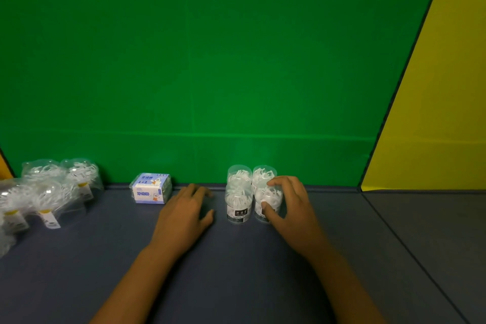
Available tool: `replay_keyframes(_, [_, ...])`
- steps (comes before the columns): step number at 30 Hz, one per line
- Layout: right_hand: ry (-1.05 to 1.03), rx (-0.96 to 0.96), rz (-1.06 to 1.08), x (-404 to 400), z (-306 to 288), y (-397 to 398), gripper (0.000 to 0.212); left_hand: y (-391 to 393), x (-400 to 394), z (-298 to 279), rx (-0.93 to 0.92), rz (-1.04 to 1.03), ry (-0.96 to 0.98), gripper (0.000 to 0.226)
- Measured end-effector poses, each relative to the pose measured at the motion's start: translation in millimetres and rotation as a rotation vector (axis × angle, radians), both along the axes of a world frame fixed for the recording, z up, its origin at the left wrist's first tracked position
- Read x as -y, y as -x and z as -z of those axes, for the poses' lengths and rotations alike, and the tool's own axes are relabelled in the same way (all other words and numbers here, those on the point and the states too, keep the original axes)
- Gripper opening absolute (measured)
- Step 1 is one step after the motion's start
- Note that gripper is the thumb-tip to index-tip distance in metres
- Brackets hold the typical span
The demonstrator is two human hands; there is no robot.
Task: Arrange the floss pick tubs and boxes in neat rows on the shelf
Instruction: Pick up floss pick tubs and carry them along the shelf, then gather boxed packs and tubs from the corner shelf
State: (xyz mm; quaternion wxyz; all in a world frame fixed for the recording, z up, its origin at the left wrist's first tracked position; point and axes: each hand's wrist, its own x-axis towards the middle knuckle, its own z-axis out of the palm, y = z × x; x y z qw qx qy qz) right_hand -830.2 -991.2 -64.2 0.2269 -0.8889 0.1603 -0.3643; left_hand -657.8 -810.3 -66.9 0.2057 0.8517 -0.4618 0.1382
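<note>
Right hand (286, 205) grips the front-right tub (267, 202) of four, squaring it; left hand (185, 212), relaxed, lies between tubs and box (151, 188), likely next.

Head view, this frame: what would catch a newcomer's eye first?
The bright green backdrop fills most of the view, with a yellow panel at the right. In the middle of the dark shelf, four clear floss pick tubs stand in a tight two-by-two block; the right hand grips the front right one while the left hand rests flat beside them. A blue and white box and bagged tubs sit further left.
</note>
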Motion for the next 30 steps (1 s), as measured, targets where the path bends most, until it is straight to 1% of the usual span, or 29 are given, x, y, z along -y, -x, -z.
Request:
replay_keyframes(4, [0.133, -0.054, 0.072, -13, -14, 1, 0.044, 6, -12, -10, 0.017, -0.019, -0.002, 0.039])
replay_keyframes(9, [0.3, -0.154, 0.106, -47, -39, -8, 0.045, 9, -51, -32, 0.013, -0.041, 0.0, 0.041])
replay_keyframes(12, [0.344, -0.206, 0.097, -79, -49, -17, 0.055, 4, -87, -48, 0.068, -0.068, 0.014, 0.041])
replay_keyframes(14, [0.381, -0.247, 0.082, -106, -55, -24, 0.061, 2, -115, -58, 0.111, -0.116, -0.019, 0.043])
replay_keyframes(17, [0.387, -0.314, 0.052, -151, -62, -36, 0.063, -3, -163, -68, 0.165, -0.174, -0.083, 0.045])
replay_keyframes(20, [0.386, -0.344, 0.015, -199, -67, -47, 0.06, -6, -218, -75, 0.17, -0.237, -0.127, 0.045])
replay_keyframes(23, [0.379, -0.347, -0.041, -248, -70, -60, 0.059, -6, -277, -79, 0.188, -0.272, -0.112, 0.045])
replay_keyframes(27, [0.373, -0.326, -0.107, -312, -71, -83, 0.064, -11, -356, -84, 0.172, -0.354, -0.104, 0.047])
replay_keyframes(30, [0.37, -0.304, -0.178, -361, -72, -101, 0.058, -15, -411, -86, 0.146, -0.392, -0.102, 0.049])
